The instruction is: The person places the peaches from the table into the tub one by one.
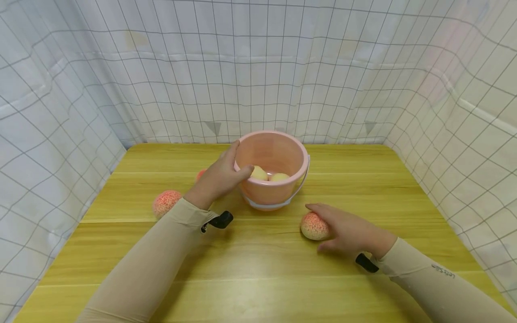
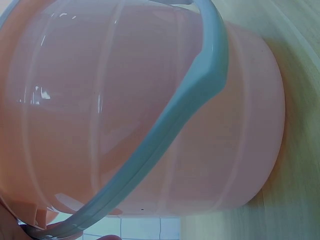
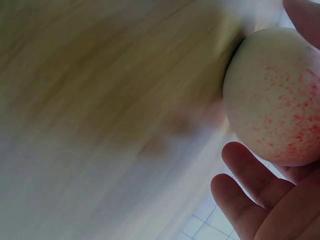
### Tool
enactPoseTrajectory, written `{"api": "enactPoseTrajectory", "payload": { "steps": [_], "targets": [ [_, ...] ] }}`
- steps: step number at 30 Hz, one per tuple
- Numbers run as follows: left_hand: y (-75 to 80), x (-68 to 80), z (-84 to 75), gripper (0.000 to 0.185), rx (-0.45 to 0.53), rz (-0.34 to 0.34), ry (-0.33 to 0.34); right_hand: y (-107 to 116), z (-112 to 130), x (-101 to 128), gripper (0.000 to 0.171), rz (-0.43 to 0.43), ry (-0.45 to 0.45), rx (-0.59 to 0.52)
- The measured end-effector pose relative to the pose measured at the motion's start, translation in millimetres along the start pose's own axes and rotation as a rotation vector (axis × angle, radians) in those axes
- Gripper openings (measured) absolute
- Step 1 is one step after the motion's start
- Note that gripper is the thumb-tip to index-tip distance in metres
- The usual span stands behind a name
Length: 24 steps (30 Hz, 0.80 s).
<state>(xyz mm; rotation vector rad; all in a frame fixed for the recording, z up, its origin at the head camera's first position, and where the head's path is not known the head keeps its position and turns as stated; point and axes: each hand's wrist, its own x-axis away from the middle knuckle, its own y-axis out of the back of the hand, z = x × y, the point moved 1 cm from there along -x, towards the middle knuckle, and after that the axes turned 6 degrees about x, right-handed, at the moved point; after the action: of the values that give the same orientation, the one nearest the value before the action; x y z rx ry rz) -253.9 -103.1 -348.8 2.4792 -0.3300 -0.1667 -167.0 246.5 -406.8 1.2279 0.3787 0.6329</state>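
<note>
Head view gives me the layout from biggest to smallest: a yellow wooden table (image 1: 258, 269) walled by gridded white sheeting (image 1: 81, 80), and near its middle a pink bucket (image 1: 271, 170) with a pale blue handle (image 1: 296, 190) lying down along its front wall. Two pale peaches (image 1: 268, 175) already sit inside it.

My left hand (image 1: 221, 177) grips the bucket's near-left rim, thumb hooked inside and fingers curled on the outer wall. My right hand (image 1: 343, 229) is draped over a speckled peach (image 1: 313, 225) resting on the table, just in front and to the right of the bucket; the fingers curve round its top and far side. The bucket lies forward and left of that hand, and the right hand is plainly the nearer one to this fruit. The peach is near round, so no long axis matters.

Two more peaches lie left of the left forearm: one (image 1: 166, 202) in the open, another (image 1: 200, 174) half hidden behind the wrist.

Right wrist view alone shows the peach (image 3: 272, 95) cradled by the fingers (image 3: 245, 175) from below, with the table blurred. Left wrist view shows only the bucket wall (image 2: 100, 115) and handle (image 2: 165, 145) close up, and no fruit.
</note>
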Motion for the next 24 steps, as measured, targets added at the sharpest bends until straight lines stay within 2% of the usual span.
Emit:
{"api": "enactPoseTrajectory", "payload": {
  "steps": [9, 24],
  "targets": [
    [0.1, 0.4, 0.4, 0.100, -0.019, 0.003, 0.018, -1.4, -3.9, -1.0, 0.098, 0.014, -0.043, 0.001],
    [-0.5, 1.0, -0.4, 0.099, -0.013, -0.002, 0.012, -0.1, -4.3, -2.2, 0.088, 0.010, -0.033, 0.010]
  ]
}}
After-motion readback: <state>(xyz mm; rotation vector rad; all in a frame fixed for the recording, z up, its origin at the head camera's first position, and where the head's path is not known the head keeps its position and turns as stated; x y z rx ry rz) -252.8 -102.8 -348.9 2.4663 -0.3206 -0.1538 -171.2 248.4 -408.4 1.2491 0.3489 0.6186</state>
